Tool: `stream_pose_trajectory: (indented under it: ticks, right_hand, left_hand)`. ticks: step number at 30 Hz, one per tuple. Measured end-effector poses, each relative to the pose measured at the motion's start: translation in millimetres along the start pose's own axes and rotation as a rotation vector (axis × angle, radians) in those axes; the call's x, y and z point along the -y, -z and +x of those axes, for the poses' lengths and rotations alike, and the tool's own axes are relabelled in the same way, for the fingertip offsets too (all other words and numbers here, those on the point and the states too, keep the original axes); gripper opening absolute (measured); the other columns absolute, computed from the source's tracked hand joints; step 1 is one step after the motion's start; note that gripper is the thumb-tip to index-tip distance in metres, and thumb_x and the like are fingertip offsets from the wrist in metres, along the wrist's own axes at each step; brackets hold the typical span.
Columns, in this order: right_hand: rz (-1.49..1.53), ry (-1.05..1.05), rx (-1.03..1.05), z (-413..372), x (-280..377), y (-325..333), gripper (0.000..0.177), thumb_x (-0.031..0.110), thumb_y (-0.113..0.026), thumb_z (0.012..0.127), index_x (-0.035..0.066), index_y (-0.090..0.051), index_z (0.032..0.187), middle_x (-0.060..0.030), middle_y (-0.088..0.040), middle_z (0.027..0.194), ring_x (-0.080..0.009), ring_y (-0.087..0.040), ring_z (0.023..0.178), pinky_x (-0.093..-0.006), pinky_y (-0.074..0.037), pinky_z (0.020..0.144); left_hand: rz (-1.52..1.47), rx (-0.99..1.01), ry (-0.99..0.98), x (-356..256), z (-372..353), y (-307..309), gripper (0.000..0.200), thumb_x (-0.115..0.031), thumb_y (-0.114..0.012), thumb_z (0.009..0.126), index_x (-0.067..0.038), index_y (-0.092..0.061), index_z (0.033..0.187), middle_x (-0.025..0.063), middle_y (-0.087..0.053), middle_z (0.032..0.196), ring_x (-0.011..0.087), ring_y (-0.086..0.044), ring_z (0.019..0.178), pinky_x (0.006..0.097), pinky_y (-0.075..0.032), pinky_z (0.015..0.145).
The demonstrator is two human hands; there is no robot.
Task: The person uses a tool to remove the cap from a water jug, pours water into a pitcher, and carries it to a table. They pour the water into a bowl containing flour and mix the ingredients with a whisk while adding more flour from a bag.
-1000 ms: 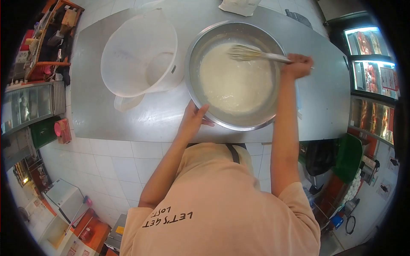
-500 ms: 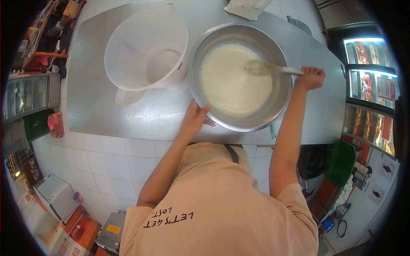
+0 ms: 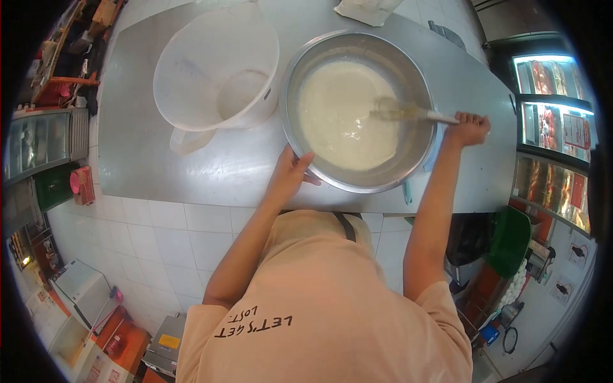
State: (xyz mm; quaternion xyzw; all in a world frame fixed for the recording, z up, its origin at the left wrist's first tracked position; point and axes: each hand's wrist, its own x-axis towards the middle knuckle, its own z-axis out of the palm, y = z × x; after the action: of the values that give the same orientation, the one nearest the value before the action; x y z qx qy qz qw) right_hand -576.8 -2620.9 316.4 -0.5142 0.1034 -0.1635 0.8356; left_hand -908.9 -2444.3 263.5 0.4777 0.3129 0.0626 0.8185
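Note:
A wide steel bowl (image 3: 418,150) holds a pale, creamy liquid (image 3: 341,115). My right hand (image 3: 468,129) is closed round the light handle of a whisk (image 3: 412,113), past the bowl's right rim. The whisk's wire head is at the liquid's right side and blurred by motion. At the lower left rim, my left hand (image 3: 294,171) grips the bowl, thumb on the rim and fingers partly hidden beneath it.
A large translucent jug (image 3: 185,83) stands left of the bowl on the steel table (image 3: 140,159). A whitish bag (image 3: 367,9) lies at the table's far edge. A teal object (image 3: 407,191) is near the front edge. Lit display fridges (image 3: 555,124) stand at the right.
My right hand has moved slightly right and down with the whisk, whose head is now lower in the bowl. My left hand keeps its hold on the rim.

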Motion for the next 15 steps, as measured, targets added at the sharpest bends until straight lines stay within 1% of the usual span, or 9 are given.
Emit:
stream_pose_trajectory:
  ticks: [2, 4, 6, 7, 9, 11, 13, 15]
  right_hand:
    - [-0.095, 0.178, -0.106, -4.2, -31.5, -28.5, 0.035, 0.025, -0.041, 0.089, 0.012, -0.030, 0.059, -0.0015, -0.028, 0.050, -0.0152, -0.029, 0.041, -0.0279, -0.028, 0.038]
    - [0.050, 0.043, -0.035, -22.7, -69.2, -39.8, 0.032, 0.025, -0.041, 0.089, 0.011, -0.030, 0.062, -0.0011, -0.029, 0.052, -0.0158, -0.029, 0.041, -0.0290, -0.028, 0.039]
    - [0.280, -0.278, 0.136, -59.8, -79.3, -40.1, 0.030, 0.025, -0.043, 0.089, 0.011, -0.031, 0.064, -0.0001, -0.029, 0.053, -0.0147, -0.028, 0.041, -0.0307, -0.028, 0.039]
    - [0.279, -0.277, 0.128, -66.4, -76.9, -30.6, 0.030, 0.025, -0.043, 0.089, 0.011, -0.031, 0.064, -0.0001, -0.029, 0.053, -0.0147, -0.028, 0.041, -0.0307, -0.028, 0.039]
    - [0.135, -0.545, 0.296, -79.6, -63.8, -11.6, 0.031, 0.026, -0.045, 0.088, 0.013, -0.032, 0.063, 0.0006, -0.028, 0.053, -0.0138, -0.026, 0.041, -0.0320, -0.029, 0.041]
    - [-0.080, -0.506, 0.231, -65.6, -34.3, 12.5, 0.032, 0.027, -0.047, 0.088, 0.015, -0.032, 0.063, 0.0016, -0.026, 0.053, -0.0132, -0.025, 0.042, -0.0317, -0.028, 0.042]
    - [-0.153, -0.265, 0.226, -10.8, -28.4, 46.7, 0.032, 0.028, -0.047, 0.088, 0.013, -0.032, 0.064, 0.0015, -0.026, 0.053, -0.0134, -0.026, 0.043, -0.0310, -0.028, 0.042]
    - [-0.051, -0.142, 0.175, 12.5, -5.3, 35.5, 0.031, 0.027, -0.045, 0.088, 0.011, -0.033, 0.064, 0.0014, -0.029, 0.054, -0.0133, -0.028, 0.044, -0.0297, -0.027, 0.041]
  left_hand:
    - [0.001, -0.008, 0.012, -0.6, 0.5, 0.9, 0.039, -0.020, -0.049, 0.093, 0.003, -0.035, 0.121, 0.0167, -0.054, 0.100, 0.0212, -0.062, 0.065, 0.0303, -0.057, 0.056]
    - [0.005, -0.006, 0.015, 0.1, -0.1, 1.2, 0.040, -0.020, -0.049, 0.092, 0.004, -0.035, 0.121, 0.0165, -0.054, 0.099, 0.0211, -0.062, 0.065, 0.0304, -0.057, 0.056]
    - [0.017, -0.002, 0.011, -1.7, 0.6, 1.8, 0.040, -0.020, -0.050, 0.092, 0.004, -0.035, 0.121, 0.0164, -0.055, 0.100, 0.0212, -0.062, 0.066, 0.0305, -0.057, 0.056]
    - [0.024, 0.006, 0.003, -2.8, 1.3, 2.4, 0.040, -0.020, -0.050, 0.092, 0.004, -0.035, 0.121, 0.0164, -0.055, 0.100, 0.0213, -0.062, 0.066, 0.0306, -0.057, 0.056]
    - [0.028, -0.004, 0.013, -1.3, 0.7, 4.1, 0.040, -0.020, -0.050, 0.092, 0.004, -0.035, 0.120, 0.0166, -0.055, 0.100, 0.0215, -0.062, 0.067, 0.0307, -0.057, 0.055]
    - [0.012, -0.008, 0.016, 2.9, 3.8, 3.4, 0.040, -0.020, -0.050, 0.092, 0.004, -0.036, 0.120, 0.0167, -0.055, 0.101, 0.0216, -0.062, 0.067, 0.0307, -0.057, 0.055]
    - [0.019, -0.012, 0.043, 7.3, 3.9, 6.1, 0.040, -0.021, -0.050, 0.092, 0.004, -0.036, 0.120, 0.0174, -0.055, 0.102, 0.0218, -0.062, 0.067, 0.0305, -0.057, 0.055]
    - [0.019, -0.012, 0.028, 5.0, 2.1, 4.4, 0.041, -0.021, -0.050, 0.092, 0.004, -0.036, 0.120, 0.0175, -0.055, 0.101, 0.0218, -0.062, 0.067, 0.0304, -0.057, 0.055]
